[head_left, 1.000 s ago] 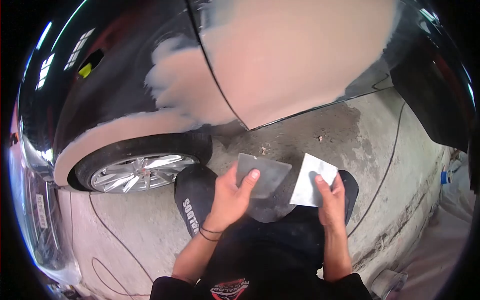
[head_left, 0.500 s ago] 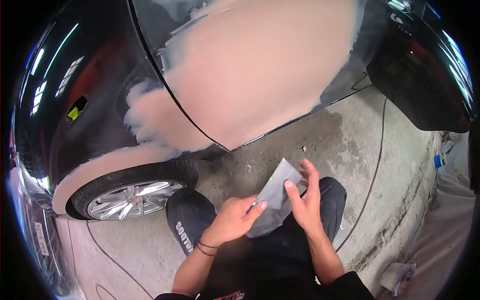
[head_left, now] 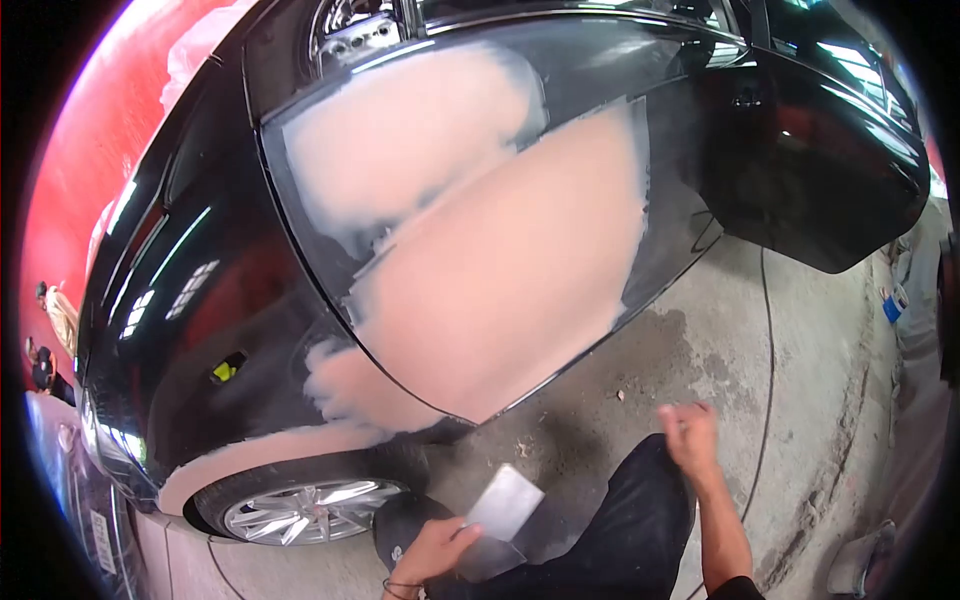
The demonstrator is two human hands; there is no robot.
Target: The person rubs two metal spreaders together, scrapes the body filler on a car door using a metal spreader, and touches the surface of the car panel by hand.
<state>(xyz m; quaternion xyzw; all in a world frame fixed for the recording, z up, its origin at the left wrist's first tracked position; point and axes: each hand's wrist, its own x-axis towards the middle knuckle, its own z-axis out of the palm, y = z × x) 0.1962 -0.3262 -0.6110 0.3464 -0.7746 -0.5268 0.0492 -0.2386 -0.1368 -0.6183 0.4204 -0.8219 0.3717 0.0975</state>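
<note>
Near the bottom, my left hand [head_left: 440, 548] is closed on a light grey sheet [head_left: 506, 503], pinched at its lower left corner between thumb and fingers. A darker sheet [head_left: 490, 558] shows just beneath it, partly hidden. My right hand [head_left: 692, 437] is raised above my knee, apart from the sheets; its fingers look curled and are blurred, so what they hold, if anything, is unclear. In front stands a black car with large patches of pinkish filler on its door [head_left: 500, 270] and around the wheel arch [head_left: 270, 447].
The car wheel [head_left: 310, 512] is at lower left. An open black door [head_left: 820, 170] juts out at right. A cable [head_left: 768, 370] runs along the concrete floor. A bucket [head_left: 855, 565] stands at lower right. Two people [head_left: 58, 318] are at far left.
The view has tilted up, showing more of the car. The two sheets, held apart earlier, came together in my left hand. My right hand has let go of them and moved right.
</note>
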